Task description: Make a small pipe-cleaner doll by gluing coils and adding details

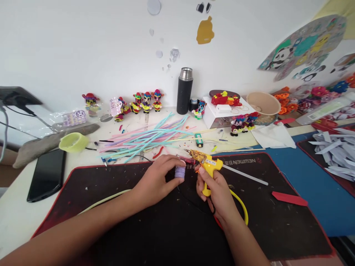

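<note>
resting at the left of the table (16, 225), a black smartphone (47, 175) lies just beside a wound yellow-green roll (73, 142); right of these, a loose heap of pastel chenille stems (146, 138) spreads behind the black desk mat (166, 229); the left hand (161, 177) reaches in over the mat and pinches a lilac ribbed coil (180, 171) between thumb and fingers, so the coil sits near the middle, held upright by its sides; that grip looks sound, as it leaves part of the ribbed face bare, though the fingers near the top would do well to sit lower, clear of heat; the glue gun's metal nozzle (187, 150) points left, just beyond the coil and apart from it as far as the view tells, close to those fingertips; the right hand (216, 181) is wrapped round the handle of the yellow glue gun (210, 166), with a finger by the orange trigger (198, 168); whether it is squeezed, i cannot tell; for neat work, turn the coil to the nozzle rather than swinging the gun, give the trigger a light, short press, and hold the windings snug while any glue sets; a translucent glue stick (245, 175) juts from the gun's rear, so leave it free room; farther right, a red strip (290, 198) lies on the mat, well apart from both hands.
</note>
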Demonstrator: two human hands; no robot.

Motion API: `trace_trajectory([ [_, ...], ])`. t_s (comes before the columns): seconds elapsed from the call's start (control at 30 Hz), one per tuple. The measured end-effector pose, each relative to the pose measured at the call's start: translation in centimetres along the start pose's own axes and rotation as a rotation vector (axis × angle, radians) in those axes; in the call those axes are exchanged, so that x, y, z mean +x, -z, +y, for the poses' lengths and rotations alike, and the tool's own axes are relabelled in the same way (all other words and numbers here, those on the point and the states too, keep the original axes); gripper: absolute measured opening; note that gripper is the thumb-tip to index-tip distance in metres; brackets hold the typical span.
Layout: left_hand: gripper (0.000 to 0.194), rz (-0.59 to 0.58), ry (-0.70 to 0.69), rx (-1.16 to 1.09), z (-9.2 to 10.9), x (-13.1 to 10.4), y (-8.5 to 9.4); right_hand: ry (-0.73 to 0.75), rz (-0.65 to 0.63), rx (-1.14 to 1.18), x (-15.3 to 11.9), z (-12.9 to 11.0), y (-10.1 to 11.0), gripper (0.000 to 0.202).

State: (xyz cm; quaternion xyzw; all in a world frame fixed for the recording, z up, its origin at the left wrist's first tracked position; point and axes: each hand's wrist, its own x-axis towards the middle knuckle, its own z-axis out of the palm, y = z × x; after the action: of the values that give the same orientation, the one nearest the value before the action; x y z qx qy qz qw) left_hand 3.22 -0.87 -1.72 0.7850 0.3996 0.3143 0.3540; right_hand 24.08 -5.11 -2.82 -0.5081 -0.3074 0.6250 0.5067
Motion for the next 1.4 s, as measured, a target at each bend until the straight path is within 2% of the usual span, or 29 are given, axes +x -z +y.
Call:
trace_trajectory([
  [0.1, 0.028, -0.029, -0.079, 0.165, -0.4, 0.7, -1.2, 0.013, 0.0, 0.026, 0.0, 0.1, 0.0, 0.046],
  [0.27, 0.03, -0.086, -0.047, 0.335, -0.8, 0.5, -1.5, 0.001, 0.007, 0.044, -0.1, 0.0, -0.1, 0.047],
  [0.5, 0.03, -0.091, -0.016, 0.367, -0.7, 0.5, -1.1, -0.014, -0.002, 0.036, -0.2, 0.0, 0.0, 0.046],
  [0.77, 0.048, -0.092, -0.05, 0.306, -0.8, 0.5, -1.1, -0.026, 0.021, 0.017, -0.3, -0.3, -0.3, 0.051],
  [0.93, 0.045, -0.12, -0.034, 0.303, -0.8, 0.6, -1.3, -0.011, 0.019, 0.003, -0.3, -0.2, -0.3, 0.048],
  [1.1, 0.042, -0.046, -0.047, 0.21, -0.2, 0.0, 0.5, -0.007, 0.0, 0.027, -0.3, -0.1, -0.1, 0.045],
  [1.23, 0.04, 0.02, 0.059, 0.196, -0.5, -2.0, 2.5, -0.01, -0.018, 0.018, -0.5, -0.2, 0.0, 0.044],
  [1.4, 0.043, 0.022, 0.13, 0.22, -2.0, -4.8, 2.9, -0.034, -0.058, -0.042, -0.7, 0.1, 0.0, 0.046],
])
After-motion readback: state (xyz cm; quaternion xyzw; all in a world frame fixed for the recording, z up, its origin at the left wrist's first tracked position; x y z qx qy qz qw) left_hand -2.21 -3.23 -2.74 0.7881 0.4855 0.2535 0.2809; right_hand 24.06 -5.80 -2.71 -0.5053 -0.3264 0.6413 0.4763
